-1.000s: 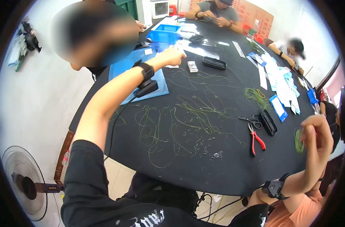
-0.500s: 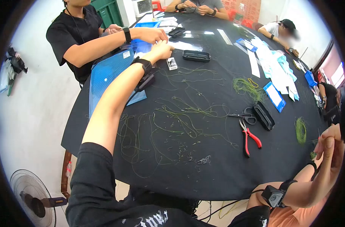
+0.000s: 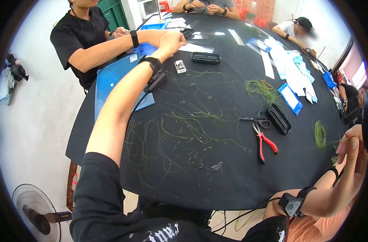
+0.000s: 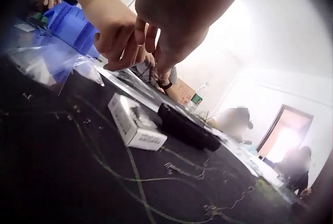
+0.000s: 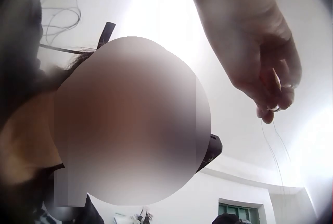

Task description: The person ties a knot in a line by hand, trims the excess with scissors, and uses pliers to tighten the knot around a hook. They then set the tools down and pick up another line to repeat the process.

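Note:
My left hand (image 3: 172, 43) reaches over the far left of the table, right against another person's hand. In the left wrist view my hand (image 4: 174, 23) has bent fingers close to that person's fingers (image 4: 122, 44); whatever lies between the fingertips is hidden. A small white box (image 3: 180, 66) stands below it on the table. At the right edge, my raised right hand (image 3: 350, 155) pinches a thin thread. In the right wrist view, fine thread ends (image 5: 270, 146) hang below the fingertips of that hand (image 5: 268, 68).
Green threads (image 3: 192, 121), red-handled pliers (image 3: 261, 145), scissors (image 3: 263, 119) and black trays (image 3: 279, 119) lie on the black table. A blue sheet (image 3: 115, 76) covers its left side. White papers (image 3: 291, 68) lie at the right. People sit or stand around the table.
Over the last second another person's arm has come into clear view beside my left hand, and their hands have met. My right hand has shifted toward the right edge of the head view.

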The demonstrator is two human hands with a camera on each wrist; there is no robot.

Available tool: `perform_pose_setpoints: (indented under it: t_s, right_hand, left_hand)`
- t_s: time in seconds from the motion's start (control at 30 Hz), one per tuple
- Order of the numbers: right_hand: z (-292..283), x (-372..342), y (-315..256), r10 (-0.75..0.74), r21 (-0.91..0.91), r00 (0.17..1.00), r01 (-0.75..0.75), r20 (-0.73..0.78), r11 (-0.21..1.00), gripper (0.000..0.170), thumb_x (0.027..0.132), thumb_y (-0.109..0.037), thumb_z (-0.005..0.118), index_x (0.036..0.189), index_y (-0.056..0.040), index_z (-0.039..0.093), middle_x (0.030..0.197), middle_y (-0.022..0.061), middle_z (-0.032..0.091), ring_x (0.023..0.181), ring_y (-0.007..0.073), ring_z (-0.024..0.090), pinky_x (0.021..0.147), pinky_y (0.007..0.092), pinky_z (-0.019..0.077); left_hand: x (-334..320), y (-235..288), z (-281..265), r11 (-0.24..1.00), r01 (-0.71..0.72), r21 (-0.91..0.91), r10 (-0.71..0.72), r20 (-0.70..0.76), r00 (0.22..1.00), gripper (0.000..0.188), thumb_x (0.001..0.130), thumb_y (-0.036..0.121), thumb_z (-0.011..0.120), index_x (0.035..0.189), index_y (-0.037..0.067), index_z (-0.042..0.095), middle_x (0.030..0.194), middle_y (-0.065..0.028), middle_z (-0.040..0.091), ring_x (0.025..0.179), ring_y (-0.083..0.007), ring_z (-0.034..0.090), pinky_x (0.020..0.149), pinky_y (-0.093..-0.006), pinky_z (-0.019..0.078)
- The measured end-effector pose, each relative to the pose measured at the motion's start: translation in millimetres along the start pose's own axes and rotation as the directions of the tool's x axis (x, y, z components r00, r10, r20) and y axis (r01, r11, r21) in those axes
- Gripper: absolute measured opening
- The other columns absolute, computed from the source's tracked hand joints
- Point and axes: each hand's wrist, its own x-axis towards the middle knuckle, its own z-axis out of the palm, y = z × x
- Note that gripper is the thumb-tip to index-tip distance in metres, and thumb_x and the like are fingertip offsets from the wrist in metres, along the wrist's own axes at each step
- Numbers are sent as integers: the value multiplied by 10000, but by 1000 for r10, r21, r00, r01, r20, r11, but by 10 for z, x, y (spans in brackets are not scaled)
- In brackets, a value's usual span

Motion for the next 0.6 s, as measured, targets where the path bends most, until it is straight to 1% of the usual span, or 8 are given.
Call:
perform_pose_setpoints:
  t_s: [0.03,0.13,0.23,0.27,0.33,0.37,0.4,0.6]
  right_hand:
    - [-5,14,-17,-22,12,1000,22,21,1000,219,954,-241,457,922,-58,572,699,3,490,571,21,417,477,170,254]
    - [-35,85,-86,-97,50,993,93,74,994,205,958,-214,450,939,-52,574,692,3,481,562,21,406,470,166,241]
    - [-51,136,-160,-196,102,974,185,113,978,197,959,-199,446,948,-50,575,690,0,477,561,19,402,464,161,231]
    - [-62,138,-178,-232,121,965,218,121,968,196,959,-196,446,950,-50,575,690,-1,476,562,18,402,463,159,228]
    - [-92,116,-168,-256,122,962,244,99,962,185,956,-185,451,953,-47,574,690,-1,472,567,15,398,471,158,229]
    - [-106,101,-154,-268,121,959,257,90,959,179,955,-179,454,954,-46,573,690,-2,470,570,14,396,475,158,229]
    - [-116,77,-144,-254,125,965,244,68,962,178,953,-181,459,955,-46,574,692,-2,469,573,14,396,479,159,232]
    - [-264,-99,-10,-98,178,993,109,-69,978,168,942,-181,484,929,-35,566,710,-7,462,590,21,381,501,164,239]
  left_hand:
    - [-44,123,-77,997,63,-38,-68,-119,991,237,787,291,641,885,77,673,806,-118,660,765,-241,647,696,-357,505]
    - [-121,414,-514,742,438,-508,-487,41,873,247,789,286,661,908,70,676,793,-74,669,770,-178,651,662,-325,502]
    - [-142,419,-818,977,104,-185,-183,-485,855,285,730,357,707,851,99,704,793,-94,680,736,-193,661,634,-312,507]
    - [-144,369,-935,978,-16,-209,-93,-499,862,253,768,306,691,885,82,694,826,-62,674,711,-145,622,625,-268,476]
    - [-280,502,-1252,933,121,-340,-264,-416,870,243,773,293,710,890,80,709,782,-9,668,726,-53,574,643,-191,442]
    - [-351,495,-1336,880,-167,-444,-74,-477,876,246,769,298,716,889,84,709,792,2,663,709,-44,557,629,-186,430]
    - [-458,579,-1473,953,-76,-294,-84,-497,864,274,794,294,693,938,61,685,842,-3,648,728,-44,554,596,-186,420]
    - [-1454,1541,-1967,819,68,-569,-273,-284,919,285,847,256,632,949,-10,636,781,-55,643,632,-66,538,551,-183,394]
